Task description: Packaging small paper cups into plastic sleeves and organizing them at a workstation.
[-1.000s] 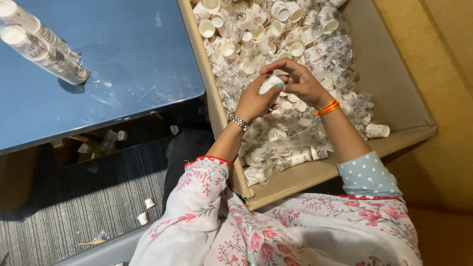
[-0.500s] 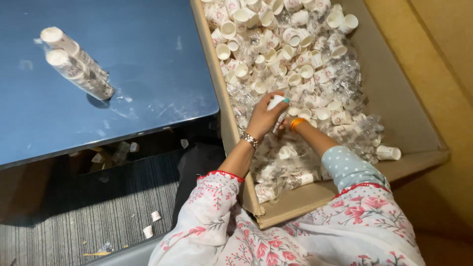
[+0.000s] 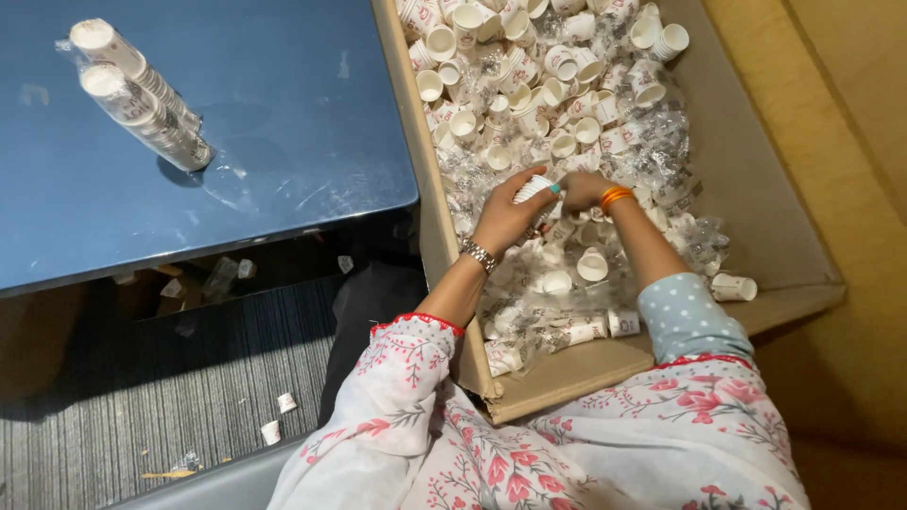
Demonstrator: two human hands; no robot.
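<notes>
My left hand (image 3: 507, 213) and my right hand (image 3: 582, 189) meet over a large cardboard box (image 3: 756, 179) filled with small white paper cups (image 3: 529, 57) and clear plastic wrap. Both hands hold one short stack of white cups (image 3: 532, 187) between them, the left hand gripping its lower side and the right hand on its far end. A bracelet sits on my left wrist and orange bangles on my right. My floral sleeves fill the bottom of the view.
A blue table (image 3: 283, 123) stands left of the box, carrying two wrapped stacks of cups (image 3: 142, 90). Under it lies grey striped carpet (image 3: 142, 397) with scattered cups and scraps. A yellow-brown surface (image 3: 850, 236) lies to the right of the box.
The view has shifted, so box and table sit further right. My hands stay together on the cup stack, now slightly deeper over the pile.
</notes>
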